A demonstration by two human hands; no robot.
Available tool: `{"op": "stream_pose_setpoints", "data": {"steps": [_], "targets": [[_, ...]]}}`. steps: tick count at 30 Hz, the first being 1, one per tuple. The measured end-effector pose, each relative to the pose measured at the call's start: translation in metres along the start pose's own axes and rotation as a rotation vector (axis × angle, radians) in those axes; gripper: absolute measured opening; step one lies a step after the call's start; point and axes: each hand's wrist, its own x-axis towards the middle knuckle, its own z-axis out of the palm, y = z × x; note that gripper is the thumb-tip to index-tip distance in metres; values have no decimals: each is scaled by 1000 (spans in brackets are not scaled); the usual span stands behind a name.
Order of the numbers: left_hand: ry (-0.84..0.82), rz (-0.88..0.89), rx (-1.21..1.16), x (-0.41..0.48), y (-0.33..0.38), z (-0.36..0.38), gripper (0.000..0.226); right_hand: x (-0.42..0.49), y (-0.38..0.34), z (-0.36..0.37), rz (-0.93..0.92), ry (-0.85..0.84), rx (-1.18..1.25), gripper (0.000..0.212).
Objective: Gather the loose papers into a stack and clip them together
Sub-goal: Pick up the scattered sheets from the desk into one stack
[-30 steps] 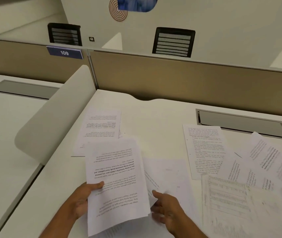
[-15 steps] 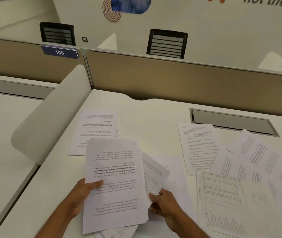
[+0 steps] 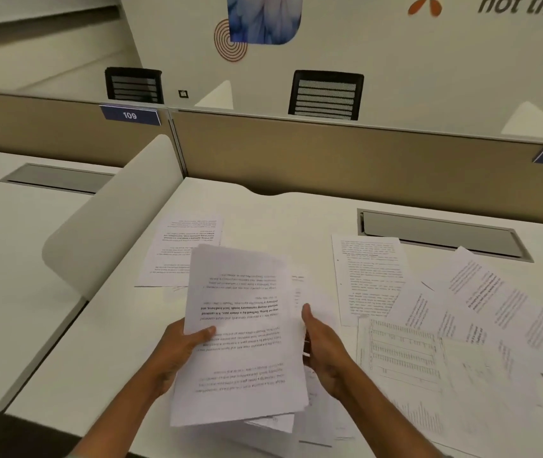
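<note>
Both hands were closed on the same gathered stack (image 3: 243, 335), held above the desk (image 3: 263, 219) in front of the person. The left hand (image 3: 177, 352) gripped its left edge with the thumb laid across the top sheet; the right hand (image 3: 324, 352) pressed the right edge, fingers curled behind, thumb upright against the paper. The stack's long axis ran away from the body, leaning slightly right, and its lower sheets stuck out unevenly near the wrists.

What remained lay in two directions. One loose sheet (image 3: 181, 249) rested just beyond the left hand, partly hidden behind the stack. The larger spread of papers (image 3: 428, 325) fanned out to the right of the right hand, clearly that hand's reach (a small dark thing sat far out there, too blurred to call a clip).

Compared with half a second earlier, the right hand had come up from the stack's lower corner to its side edge, and the page that had jutted out right was now drawn in behind.
</note>
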Motion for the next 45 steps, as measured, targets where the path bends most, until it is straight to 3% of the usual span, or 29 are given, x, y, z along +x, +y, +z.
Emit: {"op": "stream_pose_setpoints", "data": {"steps": [6, 13, 16, 19, 22, 29, 34, 39, 43, 45], "targets": [[110, 157, -106, -33, 13, 35, 51, -25, 7, 2, -94, -97, 28, 33], [-137, -52, -214, -52, 3, 13, 50, -38, -5, 1, -153, -208, -94, 32], [-123, -71, -229, -47, -8, -8, 56, -35, 3, 14, -133, -234, -90, 32], [-42, -68, -269, -34, -10, -43, 60, -25, 18, 28, -63, -53, -92, 27], [13, -127, -383, -19, -14, -86, 42, -12, 31, 35, 77, 175, 50, 24], [-89, -323, -422, 15, -39, -136, 64, 6, 57, 73, 331, 321, 265, 23], [-117, -370, -342, 33, -46, -127, 52, 12, 68, 85, 250, 582, 255, 24], [-145, -370, -318, 41, -39, -117, 47, 15, 63, 86, 306, 568, 427, 35], [-165, -380, -330, 43, -40, -116, 39, 26, 65, 97, 264, 617, 476, 16], [-168, -382, -340, 41, -41, -114, 34, 32, 66, 103, 236, 643, 465, 30]]}}
